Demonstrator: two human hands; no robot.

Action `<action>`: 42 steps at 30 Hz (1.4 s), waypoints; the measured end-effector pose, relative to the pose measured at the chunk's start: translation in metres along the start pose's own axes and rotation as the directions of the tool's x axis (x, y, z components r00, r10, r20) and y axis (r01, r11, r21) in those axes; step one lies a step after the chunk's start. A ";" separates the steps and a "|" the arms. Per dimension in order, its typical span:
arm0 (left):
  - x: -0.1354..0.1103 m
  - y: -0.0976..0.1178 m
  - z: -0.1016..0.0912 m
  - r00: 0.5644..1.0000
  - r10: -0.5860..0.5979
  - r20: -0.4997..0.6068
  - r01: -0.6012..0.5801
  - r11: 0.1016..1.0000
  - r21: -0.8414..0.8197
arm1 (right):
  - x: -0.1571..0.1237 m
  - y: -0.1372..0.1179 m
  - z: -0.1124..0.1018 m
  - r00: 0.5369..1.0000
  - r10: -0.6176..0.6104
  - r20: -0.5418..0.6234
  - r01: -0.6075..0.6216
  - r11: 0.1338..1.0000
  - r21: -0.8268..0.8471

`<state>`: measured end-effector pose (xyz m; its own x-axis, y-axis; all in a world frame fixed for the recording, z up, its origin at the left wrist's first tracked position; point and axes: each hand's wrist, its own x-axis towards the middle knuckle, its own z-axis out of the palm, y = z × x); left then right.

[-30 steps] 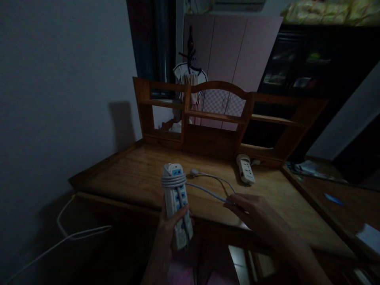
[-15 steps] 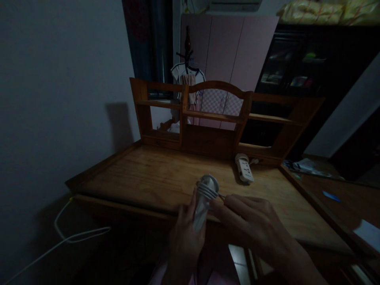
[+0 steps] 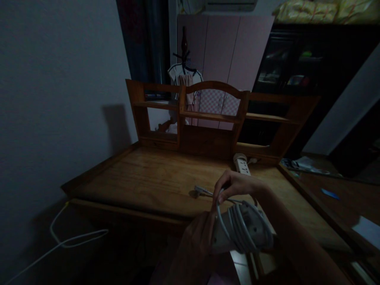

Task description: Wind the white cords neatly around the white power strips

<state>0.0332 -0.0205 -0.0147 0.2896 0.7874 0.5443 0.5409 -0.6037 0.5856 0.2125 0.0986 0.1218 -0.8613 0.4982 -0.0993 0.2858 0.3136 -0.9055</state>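
My left hand [image 3: 194, 247] grips a white power strip [image 3: 241, 228] low in front of the wooden desk [image 3: 142, 178], its back turned toward me. Several turns of its white cord [image 3: 239, 227] are wound around the strip's body. My right hand [image 3: 234, 185] is above the strip, fingers pinched on the loose cord. The cord's plug end [image 3: 198, 190] lies on the desk just left of that hand. A second white power strip [image 3: 242, 164] lies on the desk at the back, near the shelf unit.
A wooden shelf unit [image 3: 213, 118] stands along the desk's back edge. A white cable [image 3: 68, 239] loops on the floor at the left, by the grey wall. Papers [image 3: 303, 164] lie to the right, and a pink wardrobe [image 3: 225, 47] stands behind.
The strip has turned from face-up to back-up and moved right and closer. My right hand has carried the cord around it, adding turns. The free cord has grown shorter.
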 end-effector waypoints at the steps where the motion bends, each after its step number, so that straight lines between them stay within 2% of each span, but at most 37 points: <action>1: 0.000 0.000 0.003 0.997 -0.045 -0.062 0.041 0.997 -0.060 | 0.002 0.003 0.001 1.000 -0.009 -0.005 0.009 0.999 0.035; 4: 0.001 -0.001 0.007 0.955 -0.220 -0.198 0.173 0.957 -0.232 | 0.006 0.011 0.010 0.993 -0.038 -0.116 0.050 0.993 0.105; 6: 0.003 0.001 0.008 0.914 -0.305 -0.267 0.208 0.918 -0.337 | 0.007 0.016 0.016 0.983 -0.058 -0.177 0.080 0.990 0.119; 9: 0.009 0.010 0.007 0.846 -0.445 -0.294 0.256 0.823 -0.508 | 0.007 0.019 0.023 0.968 -0.096 -0.233 0.105 0.994 0.028; 10: 0.012 0.014 0.006 0.814 -0.507 -0.284 0.293 0.781 -0.552 | 0.007 0.020 0.026 0.963 -0.109 -0.248 0.107 0.994 -0.018; 12: 0.016 0.021 0.003 0.717 -0.648 -0.258 0.375 0.669 -0.642 | 0.008 0.019 0.031 0.954 -0.133 -0.267 0.110 0.989 -0.102; 13: 0.018 0.023 0.001 0.665 -0.709 -0.237 0.397 0.604 -0.692 | 0.008 0.018 0.035 0.951 -0.140 -0.275 0.105 0.985 -0.136; 15: 0.020 0.023 -0.004 0.598 -0.784 -0.167 0.397 0.471 -0.788 | 0.009 0.017 0.044 0.942 -0.144 -0.304 0.084 0.976 -0.203; 20: 0.018 0.005 -0.007 0.517 -0.853 0.066 0.351 0.141 -0.926 | 0.009 0.016 0.062 0.879 -0.149 -0.454 -0.063 0.905 -0.420; 23: 0.017 -0.012 -0.007 0.525 -0.841 0.135 0.286 0.025 -0.958 | 0.003 0.019 0.063 0.811 -0.125 -0.571 -0.210 0.850 -0.484; 25: 0.018 -0.023 -0.011 0.515 -0.848 0.124 0.266 0.020 -0.964 | -0.004 0.020 0.060 0.741 -0.110 -0.663 -0.277 0.849 -0.450; 27: 0.018 -0.033 -0.017 0.487 -0.868 0.099 0.253 0.032 -0.967 | -0.011 0.018 0.056 0.698 -0.072 -0.712 -0.283 0.886 -0.367; 31: 0.018 -0.048 -0.025 0.441 -0.895 0.063 0.233 0.046 -0.971 | -0.020 0.015 0.053 0.670 -0.071 -0.739 -0.217 0.933 -0.286; 33: 0.018 -0.053 -0.026 0.432 -0.900 0.059 0.235 0.049 -0.971 | -0.021 0.015 0.057 0.651 -0.121 -0.749 -0.204 0.923 -0.327; 35: 0.017 -0.056 -0.028 0.430 -0.901 0.053 0.232 0.053 -0.971 | -0.019 0.016 0.063 0.652 -0.172 -0.739 -0.196 0.902 -0.384; 37: 0.017 -0.058 -0.030 0.424 -0.904 0.046 0.237 0.062 -0.969 | -0.017 0.015 0.070 0.664 -0.258 -0.702 -0.163 0.866 -0.473; 39: 0.017 -0.058 -0.031 0.428 -0.902 0.063 0.293 0.073 -0.953 | -0.015 0.012 0.077 0.659 -0.390 -0.643 -0.120 0.790 -0.602; 42: 0.018 -0.051 -0.031 0.459 -0.879 0.127 0.422 0.090 -0.902 | -0.014 0.003 0.085 0.621 -0.571 -0.536 -0.142 0.591 -0.794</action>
<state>-0.0134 0.0205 -0.0158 -0.2422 0.9083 -0.3410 -0.5411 0.1653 0.8246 0.1896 0.0241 0.0852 -0.4732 0.5638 0.6769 0.6244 0.7567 -0.1937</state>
